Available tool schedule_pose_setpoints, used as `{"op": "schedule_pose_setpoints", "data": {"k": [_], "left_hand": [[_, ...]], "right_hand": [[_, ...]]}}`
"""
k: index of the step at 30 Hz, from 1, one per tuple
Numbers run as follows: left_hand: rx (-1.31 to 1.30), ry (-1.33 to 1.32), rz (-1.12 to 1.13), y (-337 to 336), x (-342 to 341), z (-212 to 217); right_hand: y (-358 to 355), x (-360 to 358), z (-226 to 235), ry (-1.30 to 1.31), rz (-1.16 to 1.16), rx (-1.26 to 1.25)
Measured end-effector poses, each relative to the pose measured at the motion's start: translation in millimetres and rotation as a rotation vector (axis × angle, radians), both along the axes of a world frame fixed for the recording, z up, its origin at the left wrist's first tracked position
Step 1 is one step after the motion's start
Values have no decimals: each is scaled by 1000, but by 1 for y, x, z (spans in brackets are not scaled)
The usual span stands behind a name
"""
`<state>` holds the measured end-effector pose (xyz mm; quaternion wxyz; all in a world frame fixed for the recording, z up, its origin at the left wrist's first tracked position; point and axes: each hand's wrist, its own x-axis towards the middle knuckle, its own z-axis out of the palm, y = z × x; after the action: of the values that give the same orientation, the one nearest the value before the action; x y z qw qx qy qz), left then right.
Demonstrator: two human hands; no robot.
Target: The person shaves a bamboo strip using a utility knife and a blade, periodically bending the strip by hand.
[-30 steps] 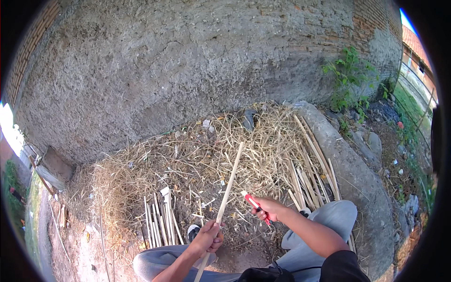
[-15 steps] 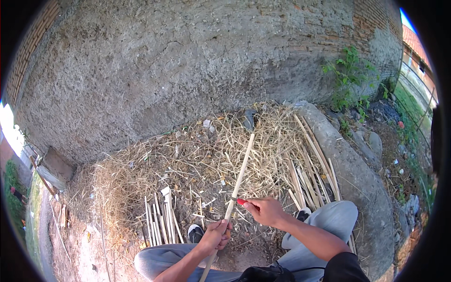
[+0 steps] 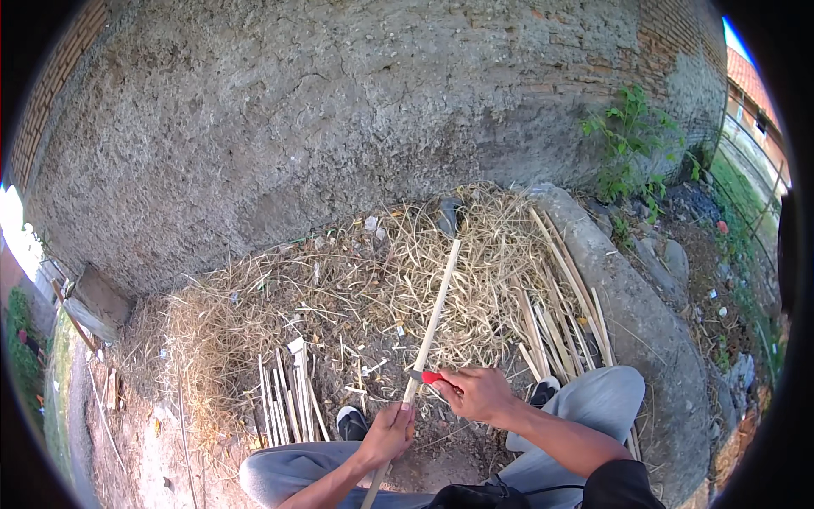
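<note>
My left hand (image 3: 388, 433) is closed around the lower part of a long, pale bamboo strip (image 3: 438, 306). The strip slants up and away from my lap, its far end over the shavings. A knife with a red handle (image 3: 432, 377) is gripped in my right hand (image 3: 476, 394). Its dark blade (image 3: 415, 375) lies across the strip just above my left fingers and touches it. The strip's near end passes below my left hand toward my lap.
Curly shavings (image 3: 500, 254) cover the ground ahead. Bundles of pale strips lie on the left (image 3: 292, 394) and right (image 3: 555, 335). A concrete edge (image 3: 632, 322) runs along the right; a rough wall (image 3: 339, 127) stands beyond. A dark grey object (image 3: 448, 215) lies near the wall.
My right hand and the knife have moved slightly toward me along the strip, closer to my left hand. The left hand and strip have hardly shifted.
</note>
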<state>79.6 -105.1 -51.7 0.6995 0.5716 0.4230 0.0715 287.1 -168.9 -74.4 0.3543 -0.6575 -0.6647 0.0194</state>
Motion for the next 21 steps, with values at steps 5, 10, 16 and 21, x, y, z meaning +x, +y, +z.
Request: {"op": "schedule_pose_setpoints", "data": {"k": [5, 10, 16, 21], "left_hand": [[46, 24, -14, -5, -3, -1], [107, 120, -53, -32, -8, -13], [-76, 18, -48, -9, -8, -8], [-141, -3, 22, 5, 1, -16]], "right_hand": [[-4, -5, -1, -95, -16, 20], [16, 56, -15, 20, -201, -220], [17, 49, 12, 126, -292, -177], [-1, 11, 4, 43, -97, -286]]}}
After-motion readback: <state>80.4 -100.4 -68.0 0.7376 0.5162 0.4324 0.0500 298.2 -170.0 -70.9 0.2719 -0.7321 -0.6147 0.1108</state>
